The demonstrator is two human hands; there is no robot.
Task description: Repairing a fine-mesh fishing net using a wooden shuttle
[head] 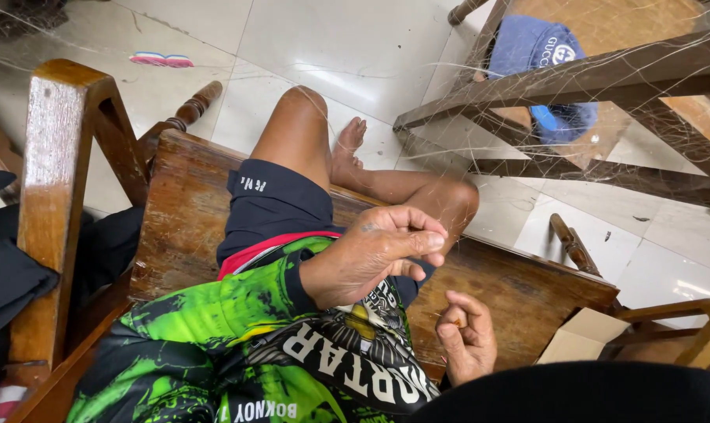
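Your left hand (374, 254) is raised over your lap, fingers curled and thumb pinched to forefinger on a fine net thread (449, 227). Your right hand (466, 333) sits lower, fingers curled narrow; what it grips, you cannot tell. The netting (606, 117) drapes over the wooden chair (574, 82) ahead, beyond your wooden bench (190, 211).

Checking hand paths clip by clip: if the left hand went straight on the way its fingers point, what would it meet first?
Probably the bent knee just beyond the left hand fingertips; depth is unclear, so it might pass above.
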